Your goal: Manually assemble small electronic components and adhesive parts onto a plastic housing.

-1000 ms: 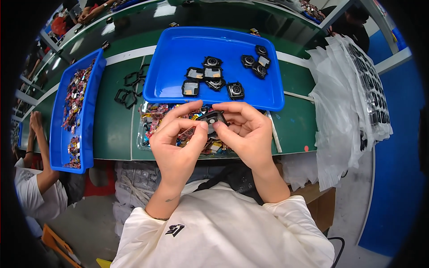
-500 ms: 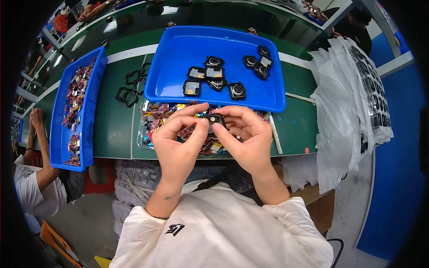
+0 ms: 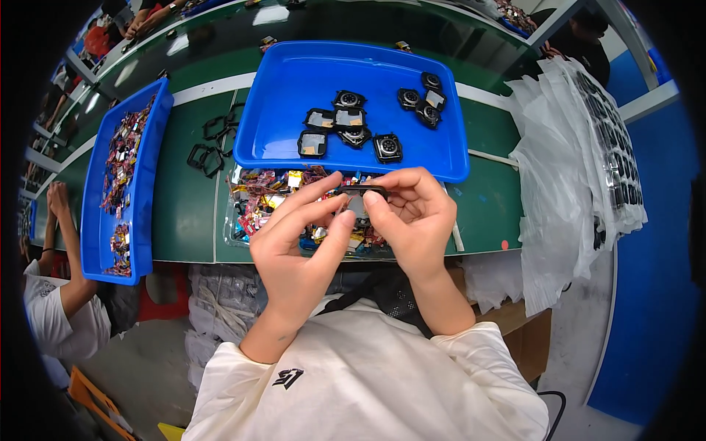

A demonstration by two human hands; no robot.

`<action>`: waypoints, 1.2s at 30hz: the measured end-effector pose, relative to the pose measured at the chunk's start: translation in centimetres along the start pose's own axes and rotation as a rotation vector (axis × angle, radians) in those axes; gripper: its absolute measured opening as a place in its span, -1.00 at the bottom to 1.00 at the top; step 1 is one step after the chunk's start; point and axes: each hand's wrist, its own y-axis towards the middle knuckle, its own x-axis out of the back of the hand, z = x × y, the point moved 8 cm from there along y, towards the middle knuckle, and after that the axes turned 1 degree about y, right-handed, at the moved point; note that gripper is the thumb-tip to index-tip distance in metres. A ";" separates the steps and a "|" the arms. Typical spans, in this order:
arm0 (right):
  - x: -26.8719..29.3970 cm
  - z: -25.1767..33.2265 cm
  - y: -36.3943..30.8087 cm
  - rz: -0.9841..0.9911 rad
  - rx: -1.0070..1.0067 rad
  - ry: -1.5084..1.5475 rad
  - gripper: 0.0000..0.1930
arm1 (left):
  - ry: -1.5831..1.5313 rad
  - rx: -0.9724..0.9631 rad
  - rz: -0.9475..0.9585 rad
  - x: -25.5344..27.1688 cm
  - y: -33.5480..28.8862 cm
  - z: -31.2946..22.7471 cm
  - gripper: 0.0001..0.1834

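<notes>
A black watch case is tilted up between my two hands, above a clear tray of small parts. My right hand grips its right end, thumb on the near side and fingers curled behind. My left hand has thumb and index finger closing at the left end of the case, with the other fingers stretched past it. The underside of the case is partly hidden by my fingers. Beyond it, a blue tray holds several black watch cases, some showing round sensor backs and some pale inner faces.
The clear tray is heaped with small wired batteries and boards. A second blue bin of such parts stands left, near a co-worker's arm. Black frames lie between. Stacked trays in white wrap stand right.
The watch case has turned so that its dark edge runs level between my hands. My left thumb and index finger have shifted lower, and the right hand moved slightly right.
</notes>
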 end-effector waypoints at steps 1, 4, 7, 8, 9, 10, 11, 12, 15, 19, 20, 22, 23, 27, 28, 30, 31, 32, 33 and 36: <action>0.1 -0.6 0.2 0.034 -0.113 0.054 -0.80 | -0.035 0.043 -0.026 0.3 -0.1 0.2 -0.84; -0.4 -1.1 0.3 0.056 -0.269 0.160 -0.80 | 0.044 -0.041 -0.003 0.3 0.1 -0.6 -0.84; -0.6 -1.3 0.2 0.146 -0.257 0.132 -0.80 | 0.188 -0.142 0.035 0.4 0.0 -1.1 -0.82; -0.6 -1.2 0.2 0.151 -0.253 0.150 -0.81 | 0.188 -0.142 0.035 0.5 -0.1 -1.2 -0.82; -0.7 -1.1 0.2 0.154 -0.249 0.169 -0.82 | 0.173 -0.113 0.041 0.6 -0.2 -1.0 -0.82; -0.7 -1.1 0.2 0.153 -0.248 0.168 -0.82 | 0.158 -0.083 0.046 0.7 -0.3 -0.9 -0.83; -0.6 -0.8 0.3 0.135 -0.207 0.162 -0.83 | 0.157 -0.083 0.047 0.6 -0.3 -1.0 -0.83; -0.5 -0.6 0.3 0.117 -0.166 0.157 -0.83 | 0.006 0.020 0.060 0.5 -0.4 -0.3 -0.84; -0.4 0.4 0.2 0.090 -0.098 -0.039 -0.83 | -0.309 0.283 0.103 0.3 -0.7 1.2 -0.87; -0.5 1.1 -0.5 0.096 0.114 -0.224 -0.83 | -0.579 0.465 0.142 -0.4 -1.5 2.8 -0.89; -0.6 1.3 -0.5 0.109 0.125 -0.225 -0.82 | -0.582 0.456 0.148 -0.4 -1.4 2.7 -0.89; -0.7 1.6 -0.5 0.145 0.140 -0.255 -0.81 | -0.504 0.436 0.139 -0.3 -1.4 2.5 -0.89; -0.7 1.9 -0.6 0.144 0.148 -0.258 -0.81 | -0.496 0.436 0.133 -0.2 -1.3 2.6 -0.89; -0.8 1.5 -0.7 0.185 0.050 -0.090 -0.77 | -0.398 0.373 0.087 0.2 -1.1 2.2 -0.87; -0.8 1.3 -0.7 0.209 0.025 -0.034 -0.76 | -0.401 0.368 0.088 0.1 -1.1 2.2 -0.87; -0.7 1.1 -0.8 0.219 0.050 -0.040 -0.77 | -0.374 0.347 0.077 0.2 -1.2 2.3 -0.85; -0.6 0.9 -0.8 0.201 0.009 -0.007 -0.78 | -0.371 0.355 0.081 0.1 -1.2 2.4 -0.83; -0.5 0.6 -0.9 0.182 -0.032 0.027 -0.80 | -0.375 0.352 0.082 0.0 -1.1 2.4 -0.83; -0.5 0.6 -0.8 0.181 -0.030 0.045 -0.80 | -0.371 0.355 0.082 0.0 -1.1 2.4 -0.82; -0.4 0.6 -0.7 0.156 -0.049 0.086 -0.80 | -0.368 0.367 0.095 -0.2 -1.0 2.6 -0.79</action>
